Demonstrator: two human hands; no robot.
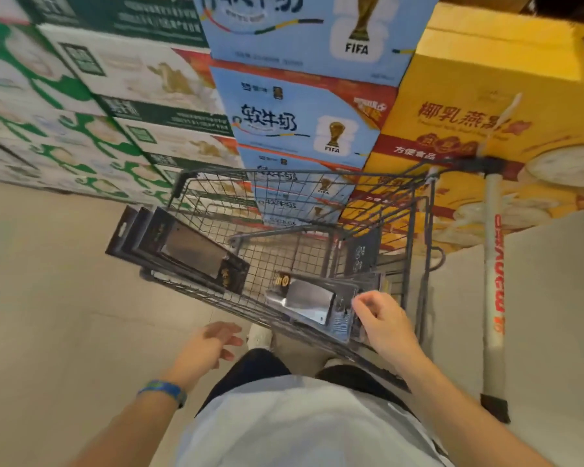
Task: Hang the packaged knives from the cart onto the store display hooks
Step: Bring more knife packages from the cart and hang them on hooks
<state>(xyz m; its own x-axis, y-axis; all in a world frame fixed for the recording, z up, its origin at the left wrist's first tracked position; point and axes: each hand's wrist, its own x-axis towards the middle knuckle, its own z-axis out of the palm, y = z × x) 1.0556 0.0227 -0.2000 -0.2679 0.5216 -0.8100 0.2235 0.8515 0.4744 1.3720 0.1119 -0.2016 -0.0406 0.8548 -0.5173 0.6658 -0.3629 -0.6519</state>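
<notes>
Wire cart carries two stacks of packaged knives, right hand pinching the nearer stack, left hand loosely spread

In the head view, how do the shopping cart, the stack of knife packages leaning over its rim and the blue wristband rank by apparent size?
1. shopping cart, clearly largest
2. stack of knife packages
3. blue wristband, smallest, even though it is nearer to the camera

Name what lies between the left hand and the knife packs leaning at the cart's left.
Head view: only the cart's wire wall and bare floor.
</notes>
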